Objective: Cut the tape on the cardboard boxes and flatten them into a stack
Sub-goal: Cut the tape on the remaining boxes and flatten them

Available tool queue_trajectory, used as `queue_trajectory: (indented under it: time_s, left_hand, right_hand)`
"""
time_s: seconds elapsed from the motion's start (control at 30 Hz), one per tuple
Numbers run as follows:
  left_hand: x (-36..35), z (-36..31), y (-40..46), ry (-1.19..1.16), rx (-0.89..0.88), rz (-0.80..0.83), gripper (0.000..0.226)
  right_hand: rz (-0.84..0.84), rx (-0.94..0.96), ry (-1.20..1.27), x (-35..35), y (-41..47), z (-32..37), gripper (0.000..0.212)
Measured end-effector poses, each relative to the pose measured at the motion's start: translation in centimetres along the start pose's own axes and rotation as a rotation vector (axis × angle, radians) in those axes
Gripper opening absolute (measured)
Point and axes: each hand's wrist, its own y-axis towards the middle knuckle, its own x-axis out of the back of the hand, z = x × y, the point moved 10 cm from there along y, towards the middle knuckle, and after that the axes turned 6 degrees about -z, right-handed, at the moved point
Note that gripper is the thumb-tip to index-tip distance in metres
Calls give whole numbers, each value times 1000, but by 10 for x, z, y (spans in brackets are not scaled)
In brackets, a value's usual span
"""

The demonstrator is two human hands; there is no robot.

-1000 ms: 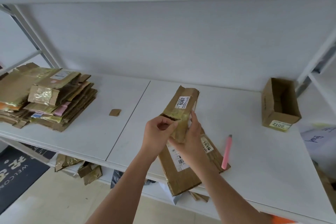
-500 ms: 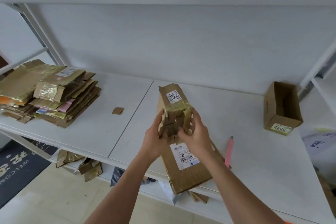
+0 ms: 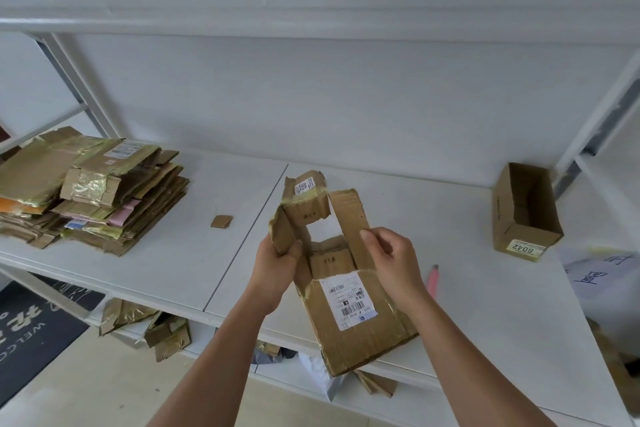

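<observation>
Cardboard box held above the front edge of the white shelf, flaps spread apart. Left hand grips the left flap; right hand pinches the right flap. Flattened stack lies far left; pink cutter just right of the hands; open box far right.

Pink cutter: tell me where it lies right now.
In the head view the pink cutter lies flat on the white shelf, just right of the right hand and left of the open box.
</observation>
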Motion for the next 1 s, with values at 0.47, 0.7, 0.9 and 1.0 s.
queue_trajectory:
  time_s: [0.47, 0.7, 0.9, 1.0]
  left_hand:
    - [13, 7, -1, 705, -285, -174, 69]
    - [-1, 18, -16, 444, -382, -88, 40]
    - [20, 28, 0, 490, -256, -197, 29]
    - [29, 35, 6, 509, -187, -220, 31]
  right_hand:
    - [206, 359, -503, -33, 6, 41, 17]
    - [332, 244, -492, -51, -2, 5, 18]
    - [182, 146, -258, -36, -3, -10, 54]
    - [46, 41, -206, -23, -15, -27, 93]
